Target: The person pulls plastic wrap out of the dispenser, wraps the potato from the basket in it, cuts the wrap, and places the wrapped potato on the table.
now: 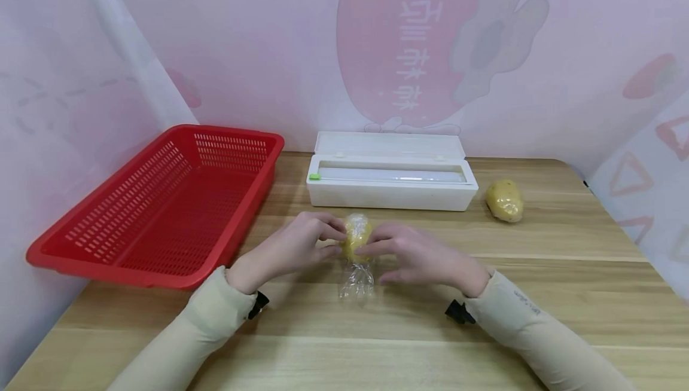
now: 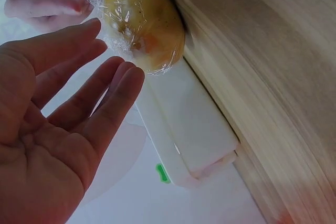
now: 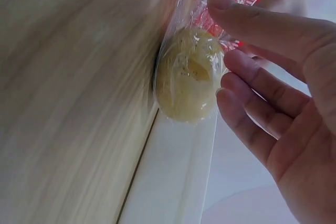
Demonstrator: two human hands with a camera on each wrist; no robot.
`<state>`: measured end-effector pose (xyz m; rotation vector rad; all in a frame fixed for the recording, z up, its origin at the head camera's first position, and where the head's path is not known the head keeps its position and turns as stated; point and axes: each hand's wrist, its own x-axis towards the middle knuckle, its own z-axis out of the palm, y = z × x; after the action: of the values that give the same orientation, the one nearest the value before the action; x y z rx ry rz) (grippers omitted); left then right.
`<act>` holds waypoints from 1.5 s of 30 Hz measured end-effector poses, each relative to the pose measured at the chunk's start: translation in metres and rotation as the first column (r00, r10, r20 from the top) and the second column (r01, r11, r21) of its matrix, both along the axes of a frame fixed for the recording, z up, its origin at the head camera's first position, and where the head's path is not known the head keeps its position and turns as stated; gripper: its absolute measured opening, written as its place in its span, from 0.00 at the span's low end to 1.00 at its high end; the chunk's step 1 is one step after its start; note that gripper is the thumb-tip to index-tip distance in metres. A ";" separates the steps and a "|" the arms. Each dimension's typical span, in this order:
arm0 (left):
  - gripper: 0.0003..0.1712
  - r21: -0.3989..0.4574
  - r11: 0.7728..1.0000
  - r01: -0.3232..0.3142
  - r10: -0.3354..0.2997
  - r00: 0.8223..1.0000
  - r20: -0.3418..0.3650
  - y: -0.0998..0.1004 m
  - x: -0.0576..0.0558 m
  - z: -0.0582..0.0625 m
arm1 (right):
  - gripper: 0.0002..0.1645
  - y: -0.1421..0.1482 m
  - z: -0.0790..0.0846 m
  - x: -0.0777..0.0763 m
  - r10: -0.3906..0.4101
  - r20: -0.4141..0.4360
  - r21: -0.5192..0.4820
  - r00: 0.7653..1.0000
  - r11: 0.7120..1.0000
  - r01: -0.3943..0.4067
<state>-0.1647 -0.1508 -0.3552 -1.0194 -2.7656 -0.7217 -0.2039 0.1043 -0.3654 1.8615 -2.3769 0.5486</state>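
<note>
A potato (image 1: 356, 238) in clear cling film lies on the wooden table between the two hands. Loose film (image 1: 357, 282) trails from its near end toward the person. On its left side, the left hand (image 1: 307, 244) has its fingertips right at the potato, fingers slightly bent and thumb apart from them. From the other side the right hand (image 1: 417, 254) reaches in, a finger overlapping the potato's front in the head view. In the right wrist view, its thumb (image 3: 252, 22) lies by the bunched film and its fingers (image 3: 257, 108) are spread loosely beside the potato (image 3: 189, 80).
Behind the hands stands a white cling film box (image 1: 392, 194), lid up, with a roll (image 1: 390, 174) inside and a green slider (image 1: 314, 177). A red basket (image 1: 237, 241) is at the left. Another film-wrapped potato (image 1: 505, 201) lies right of the box.
</note>
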 end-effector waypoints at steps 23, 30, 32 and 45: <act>0.07 -0.009 0.998 0.057 -0.057 0.998 -0.016 0.003 -0.002 -0.002 | 0.10 -0.011 -0.007 -0.006 -0.104 0.204 -0.264 0.974 0.952 0.157; 0.21 -0.022 0.999 0.033 -0.032 0.998 0.052 0.004 0.001 -0.001 | 0.09 -0.016 -0.003 -0.011 -0.171 0.356 -0.210 0.919 0.943 0.257; 0.25 -0.033 0.999 0.016 -0.015 0.999 0.044 0.005 0.002 -0.001 | 0.09 -0.018 -0.003 -0.014 -0.175 0.389 -0.208 0.905 0.940 0.271; 0.23 -0.064 0.972 -0.226 0.222 0.973 -0.061 0.037 0.009 0.000 | 0.08 -0.023 -0.010 -0.019 -0.210 0.353 -0.254 0.912 0.916 0.309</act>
<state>-0.1557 -0.1141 -0.3552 -0.7079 -2.8158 -0.5603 -0.2231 0.0810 -0.3751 1.3792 -2.4926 1.1870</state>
